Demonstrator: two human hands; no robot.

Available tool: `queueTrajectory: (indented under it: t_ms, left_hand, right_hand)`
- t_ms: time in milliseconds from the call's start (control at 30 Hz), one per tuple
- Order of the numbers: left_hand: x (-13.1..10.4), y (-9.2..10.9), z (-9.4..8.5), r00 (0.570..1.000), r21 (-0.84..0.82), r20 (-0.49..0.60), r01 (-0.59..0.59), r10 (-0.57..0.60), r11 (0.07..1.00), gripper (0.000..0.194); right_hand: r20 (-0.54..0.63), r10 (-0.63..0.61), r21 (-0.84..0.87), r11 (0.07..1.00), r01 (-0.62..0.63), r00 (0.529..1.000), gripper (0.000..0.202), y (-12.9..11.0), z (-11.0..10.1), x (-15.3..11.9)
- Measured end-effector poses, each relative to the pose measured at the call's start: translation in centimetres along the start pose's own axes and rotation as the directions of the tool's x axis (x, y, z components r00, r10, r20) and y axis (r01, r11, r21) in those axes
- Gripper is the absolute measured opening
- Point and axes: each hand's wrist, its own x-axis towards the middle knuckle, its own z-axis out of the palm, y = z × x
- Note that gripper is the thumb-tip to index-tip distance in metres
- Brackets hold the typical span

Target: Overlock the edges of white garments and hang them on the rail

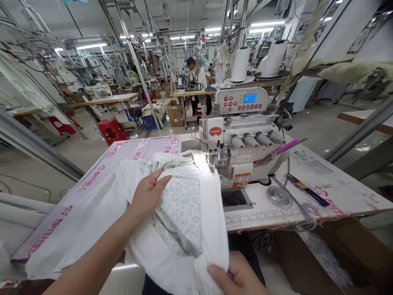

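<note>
A white garment (pixel 181 196) with a pale grey leopard print on one face and a plain white band along its edge spreads across the table's front edge. The far end of the band lies under the needle area of a white overlock sewing machine (pixel 242 143). My left hand (pixel 150 190) pinches a fold of the printed cloth left of the needle. Lower down, near the front, my right hand (pixel 235 274) grips the banded edge between thumb and fingers. Part of the garment trails left over the table.
Right of the machine lie tweezers and a dark-handled tool (pixel 308 190), beside a clear round tape roll (pixel 279 197). A ruler strip (pixel 260 217) runs along the table's front edge. Thread cones (pixel 241 65) stand behind. Below right is an open cardboard box (pixel 353 250). A person sits farther back.
</note>
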Motion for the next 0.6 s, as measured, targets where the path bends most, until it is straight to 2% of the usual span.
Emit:
queueTrajectory:
  t_ms: [67,133,267,400,533,600]
  left_hand:
    - [1.2,0.2,0.3,0.999,-0.004,-0.044,-0.023,0.023,1.000,0.043]
    - [2.5,0.3,0.6,0.996,-0.039,-0.023,-0.089,0.088,0.995,0.041]
    - [4.7,0.7,1.0,0.969,-0.042,-0.034,-0.245,0.244,0.969,0.033]
    - [7.0,1.3,1.1,0.941,0.030,-0.081,-0.328,0.329,0.944,0.026]
    - [10.2,2.6,1.4,0.897,0.105,-0.141,-0.407,0.418,0.908,0.020]
    - [10.8,3.3,1.8,0.856,0.206,-0.193,-0.444,0.481,0.872,0.016]
  right_hand:
    - [0.077,-0.071,0.036,0.997,0.068,0.995,0.041,-0.9,-0.7,1.5]
    - [0.087,-0.106,0.095,0.991,0.097,0.991,0.036,-1.8,-1.3,2.6]
    - [0.032,-0.123,0.106,0.987,0.119,0.992,0.030,-2.8,-2.1,4.0]
    - [-0.003,-0.128,0.066,0.990,0.128,0.992,0.032,-3.2,-3.0,5.6]
    - [-0.047,-0.153,0.066,0.986,0.156,0.987,0.031,-3.6,-4.0,7.9]
    - [-0.084,-0.123,0.070,0.989,0.129,0.989,0.032,-3.9,-4.4,9.0]
